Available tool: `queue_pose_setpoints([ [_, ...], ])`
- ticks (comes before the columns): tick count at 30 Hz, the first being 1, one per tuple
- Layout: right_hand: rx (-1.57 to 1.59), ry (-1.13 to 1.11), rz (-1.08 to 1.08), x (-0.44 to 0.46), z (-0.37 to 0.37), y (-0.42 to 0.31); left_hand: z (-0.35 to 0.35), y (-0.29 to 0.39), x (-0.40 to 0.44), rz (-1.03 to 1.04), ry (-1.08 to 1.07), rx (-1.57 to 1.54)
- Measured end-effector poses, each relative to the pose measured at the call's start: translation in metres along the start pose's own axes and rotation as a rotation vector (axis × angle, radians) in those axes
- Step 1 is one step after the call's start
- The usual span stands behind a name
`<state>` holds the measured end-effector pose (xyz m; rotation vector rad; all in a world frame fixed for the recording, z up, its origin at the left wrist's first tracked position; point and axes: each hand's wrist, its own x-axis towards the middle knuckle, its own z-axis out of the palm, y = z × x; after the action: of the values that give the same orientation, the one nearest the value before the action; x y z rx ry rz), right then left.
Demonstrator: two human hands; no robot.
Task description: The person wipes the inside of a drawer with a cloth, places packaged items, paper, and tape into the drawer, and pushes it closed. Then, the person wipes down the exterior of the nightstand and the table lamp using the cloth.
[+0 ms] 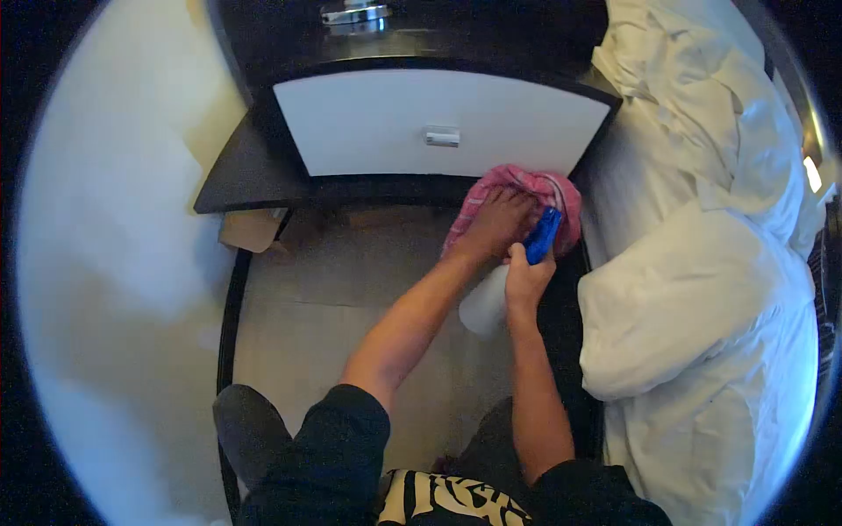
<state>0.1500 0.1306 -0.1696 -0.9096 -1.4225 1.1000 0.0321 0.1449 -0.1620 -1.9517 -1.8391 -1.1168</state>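
Observation:
A pink striped cloth [561, 188] is bunched up at the lower right corner of the white drawer front [368, 123]. My left hand [504, 219] is on the cloth, its fingers pressed into the folds and gripping it. Close beside it, my right hand [529, 276] is closed around the neck of a spray bottle. The bottle has a blue trigger head [544, 235] pointing toward the cloth and a whitish body [484, 302] partly hidden by my right hand and wrist.
The dark nightstand top [491, 31] carries a shiny metal base [354, 13]. A small handle [442, 136] sits on the drawer. White bedding [684, 298] rises on the right, a pale wall [123, 263] on the left. Below the nightstand is a cardboard-coloured piece [248, 230].

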Motion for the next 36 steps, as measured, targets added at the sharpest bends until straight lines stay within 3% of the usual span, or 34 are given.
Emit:
queue_pose_setpoints([
  [5,-0.005,-0.035,-0.018,-0.013,0.016,0.004,-0.039,-0.004,-0.015,-0.091,0.018,-0.055],
  [8,0.025,-0.332,0.099,-0.028,0.023,-0.019,-0.076,-0.018,-0.036,-0.212,-0.044,-0.097],
  [9,0.029,-0.335,0.1,-0.032,0.027,-0.023,-0.087,-0.025,-0.044,-0.214,-0.045,-0.093],
  [12,0.022,-0.493,0.054,-0.043,0.04,-0.032,-0.123,-0.038,-0.069,-0.281,0.098,-0.019],
  [14,0.05,-0.535,0.052,-0.049,0.047,-0.036,-0.154,-0.04,-0.081,-0.492,0.279,-0.167],
  [17,0.105,-0.609,0.051,-0.056,0.054,-0.038,-0.173,-0.101,-0.119,-0.603,0.233,-0.032],
  [19,0.089,-0.594,0.06,-0.056,0.056,-0.03,-0.207,-0.089,-0.118,-0.808,0.266,0.077],
  [20,0.078,-0.584,0.063,-0.055,0.056,-0.026,-0.217,-0.09,-0.124,-0.804,0.267,0.073],
  [22,0.043,-0.567,0.074,-0.052,0.053,-0.024,-0.231,-0.089,-0.132,-0.746,0.491,0.145],
  [27,-0.005,-0.528,0.161,-0.049,0.047,-0.032,-0.226,-0.087,-0.124,-0.847,0.374,0.006],
  [29,0.008,-0.532,0.186,-0.05,0.048,-0.035,-0.198,-0.075,-0.114,-0.607,0.392,0.775],
  [30,0.029,-0.528,0.194,-0.051,0.05,-0.032,-0.192,-0.069,-0.111,-0.605,0.395,0.783],
  [33,0.085,-0.525,0.205,-0.054,0.055,-0.029,-0.183,-0.045,-0.105,-0.907,0.149,0.749],
  [36,0.107,-0.528,0.243,-0.054,0.058,-0.03,-0.171,-0.039,-0.104,-0.815,0.153,0.636],
])
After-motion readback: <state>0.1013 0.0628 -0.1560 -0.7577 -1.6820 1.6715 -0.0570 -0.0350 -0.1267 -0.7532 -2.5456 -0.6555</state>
